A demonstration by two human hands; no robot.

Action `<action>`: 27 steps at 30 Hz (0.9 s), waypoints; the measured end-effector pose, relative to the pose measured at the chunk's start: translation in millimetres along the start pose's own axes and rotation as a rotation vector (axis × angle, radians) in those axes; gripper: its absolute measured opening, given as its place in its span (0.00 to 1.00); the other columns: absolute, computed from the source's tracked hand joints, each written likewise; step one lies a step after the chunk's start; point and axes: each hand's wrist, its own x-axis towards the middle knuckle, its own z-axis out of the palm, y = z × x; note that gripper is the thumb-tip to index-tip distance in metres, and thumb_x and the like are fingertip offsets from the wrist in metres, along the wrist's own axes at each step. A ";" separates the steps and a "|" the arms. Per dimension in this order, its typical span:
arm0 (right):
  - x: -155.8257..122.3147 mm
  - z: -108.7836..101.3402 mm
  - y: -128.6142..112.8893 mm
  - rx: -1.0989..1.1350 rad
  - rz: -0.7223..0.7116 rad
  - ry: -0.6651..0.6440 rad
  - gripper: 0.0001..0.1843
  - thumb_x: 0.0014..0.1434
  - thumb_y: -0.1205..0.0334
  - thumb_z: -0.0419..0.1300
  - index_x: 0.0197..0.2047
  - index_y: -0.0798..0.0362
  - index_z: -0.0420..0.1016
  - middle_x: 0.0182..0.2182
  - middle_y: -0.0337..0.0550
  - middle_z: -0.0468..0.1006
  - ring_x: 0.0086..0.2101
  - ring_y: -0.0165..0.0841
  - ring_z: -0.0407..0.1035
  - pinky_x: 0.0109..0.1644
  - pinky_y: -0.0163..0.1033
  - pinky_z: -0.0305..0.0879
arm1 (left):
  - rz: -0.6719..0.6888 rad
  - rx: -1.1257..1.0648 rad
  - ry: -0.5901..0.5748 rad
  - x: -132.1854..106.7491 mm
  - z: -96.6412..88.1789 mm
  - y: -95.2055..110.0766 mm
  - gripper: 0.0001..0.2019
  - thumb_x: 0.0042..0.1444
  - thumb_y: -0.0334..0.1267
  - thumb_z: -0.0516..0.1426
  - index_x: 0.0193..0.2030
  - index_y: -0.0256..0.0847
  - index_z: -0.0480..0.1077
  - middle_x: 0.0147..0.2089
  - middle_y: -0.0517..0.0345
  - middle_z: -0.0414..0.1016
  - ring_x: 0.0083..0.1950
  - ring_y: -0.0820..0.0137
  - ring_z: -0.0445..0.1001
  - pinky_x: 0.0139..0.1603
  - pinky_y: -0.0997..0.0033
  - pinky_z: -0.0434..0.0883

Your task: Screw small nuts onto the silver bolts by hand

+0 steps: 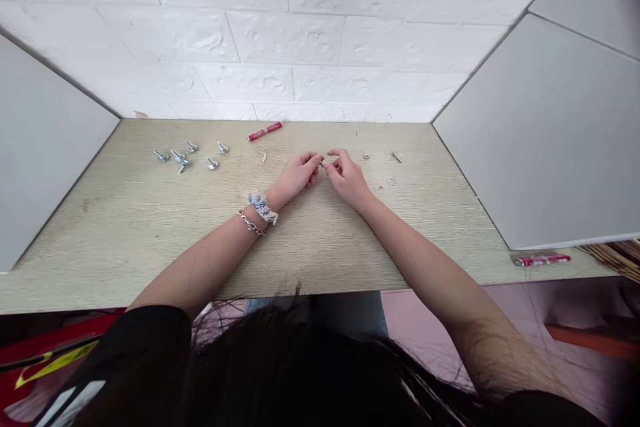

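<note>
Both hands meet at the middle of the wooden desk (pixel 150 233). My left hand (pixel 299 173) and my right hand (pixel 345 175) each pinch one end of a small silver bolt (pixel 323 163) held between their fingertips just above the desk. A bracelet and a scrunchie sit on my left wrist. Several loose silver bolts (pixel 186 155) lie in a group at the far left. To the right of my hands lie a small nut (pixel 367 157), another bolt (pixel 397 157) and a thin washer (pixel 391 181).
A red pen-like stick (pixel 265 131) lies near the white brick wall at the back. Grey partition panels (pixel 540 140) close the desk on both sides. A second red stick (pixel 543 259) lies at the near right edge, under the right panel.
</note>
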 end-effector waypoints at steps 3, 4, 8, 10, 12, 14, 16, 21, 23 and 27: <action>-0.3 0.3 0.1 -0.008 -0.024 -0.017 0.17 0.58 0.58 0.54 0.51 0.51 0.64 0.31 0.37 0.74 0.27 0.30 0.64 0.37 0.38 0.60 | 0.000 -0.006 -0.001 1.3 -0.1 -0.5 0.10 0.66 0.34 0.50 0.34 0.36 0.67 0.21 0.68 0.61 0.18 0.82 0.61 0.19 0.80 0.58; -0.4 0.3 0.3 -0.013 -0.041 -0.026 0.16 0.58 0.59 0.53 0.50 0.50 0.64 0.31 0.37 0.73 0.26 0.30 0.63 0.37 0.38 0.60 | 0.002 -0.005 -0.001 1.4 -0.3 -0.5 0.10 0.67 0.34 0.50 0.34 0.36 0.67 0.21 0.68 0.61 0.18 0.82 0.61 0.19 0.80 0.58; -0.7 -0.2 -0.1 -0.036 -0.097 -0.072 0.13 0.59 0.61 0.50 0.47 0.50 0.67 0.30 0.37 0.73 0.26 0.29 0.62 0.38 0.38 0.60 | 0.022 0.018 -0.013 0.6 -0.8 -0.3 0.10 0.67 0.33 0.50 0.34 0.36 0.67 0.21 0.67 0.61 0.19 0.82 0.60 0.19 0.80 0.57; -0.7 -0.5 -0.6 -0.046 -0.096 -0.079 0.13 0.59 0.61 0.50 0.46 0.51 0.68 0.30 0.38 0.73 0.27 0.30 0.63 0.38 0.39 0.60 | 0.032 0.037 -0.024 -0.2 -0.9 -0.1 0.11 0.67 0.33 0.50 0.33 0.36 0.67 0.21 0.67 0.61 0.19 0.82 0.60 0.20 0.80 0.57; -0.7 -0.6 -0.6 -0.054 -0.084 -0.082 0.14 0.59 0.60 0.51 0.47 0.52 0.68 0.29 0.38 0.73 0.28 0.31 0.64 0.39 0.39 0.60 | 0.038 0.051 -0.030 -1.1 -0.9 0.3 0.12 0.67 0.34 0.49 0.32 0.36 0.66 0.20 0.67 0.61 0.19 0.81 0.59 0.20 0.80 0.57; -0.8 -0.5 0.1 -0.058 -0.075 -0.084 0.14 0.60 0.59 0.51 0.47 0.52 0.69 0.28 0.38 0.73 0.29 0.32 0.64 0.39 0.39 0.60 | 0.039 0.058 -0.033 -1.8 -0.8 0.8 0.13 0.67 0.35 0.49 0.31 0.36 0.66 0.20 0.67 0.61 0.19 0.81 0.59 0.21 0.79 0.57; -1.0 -0.4 0.9 -0.059 -0.069 -0.079 0.14 0.61 0.57 0.51 0.47 0.52 0.69 0.26 0.37 0.72 0.29 0.32 0.64 0.38 0.39 0.59 | 0.041 0.061 -0.033 -2.6 -0.7 1.3 0.13 0.67 0.35 0.49 0.31 0.37 0.66 0.20 0.66 0.61 0.20 0.80 0.59 0.21 0.79 0.57; -0.9 -0.9 1.1 -0.046 -0.037 -0.065 0.13 0.62 0.53 0.51 0.44 0.51 0.70 0.23 0.34 0.68 0.27 0.31 0.62 0.36 0.37 0.57 | 0.043 0.069 -0.034 -3.5 -0.7 1.7 0.11 0.66 0.35 0.50 0.33 0.36 0.68 0.20 0.66 0.61 0.19 0.80 0.59 0.21 0.79 0.57; -0.9 -1.2 0.0 -0.041 -0.031 -0.068 0.13 0.63 0.53 0.51 0.43 0.51 0.70 0.23 0.34 0.68 0.27 0.31 0.61 0.35 0.37 0.57 | 0.042 0.067 -0.034 -3.3 -0.5 1.4 0.11 0.66 0.35 0.50 0.33 0.36 0.68 0.20 0.66 0.61 0.19 0.80 0.59 0.21 0.79 0.57; -1.7 -1.2 -2.4 -0.040 -0.033 -0.069 0.11 0.61 0.55 0.52 0.43 0.51 0.67 0.22 0.33 0.67 0.27 0.31 0.62 0.36 0.37 0.57 | 0.043 0.050 -0.033 -2.5 0.1 0.7 0.11 0.66 0.35 0.50 0.33 0.36 0.67 0.20 0.66 0.61 0.19 0.80 0.59 0.21 0.79 0.57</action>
